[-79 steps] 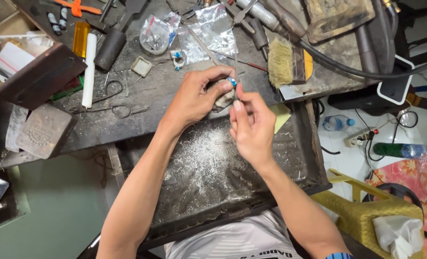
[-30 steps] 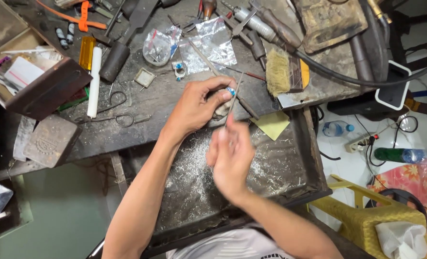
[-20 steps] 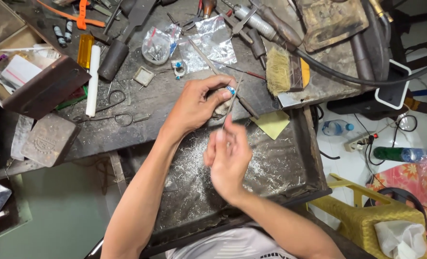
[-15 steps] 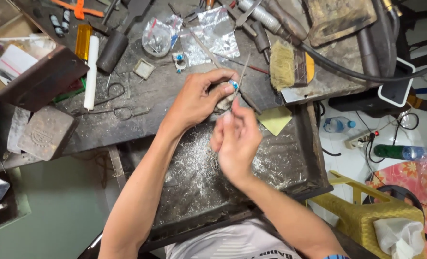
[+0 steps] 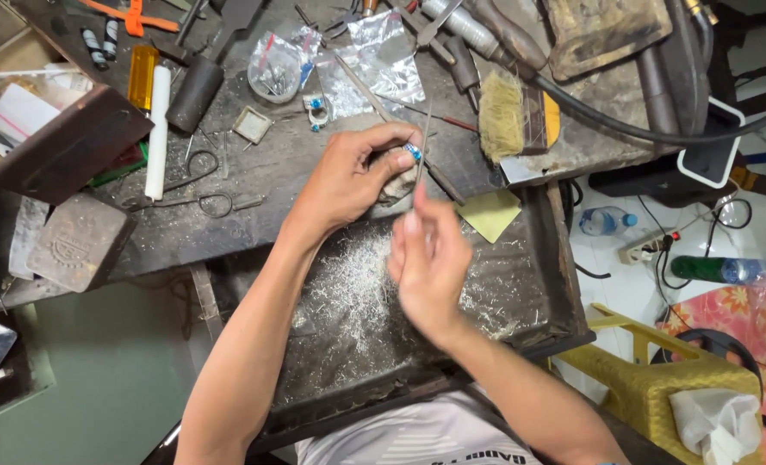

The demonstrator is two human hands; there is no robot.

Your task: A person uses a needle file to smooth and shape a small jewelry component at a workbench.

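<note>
Left hand grip pinching blue-stone ring; right hand pinching thin file.

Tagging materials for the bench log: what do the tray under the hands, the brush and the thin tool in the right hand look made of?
Tray: probably dark, worn metal, dusted with pale silvery filings. Brush: dark, likely wooden back with pale straw-coloured bristles. Thin tool in the right hand: slim and grey, apparently metal, though blurred. The left hand holds a small piece with a blue stone.
</note>
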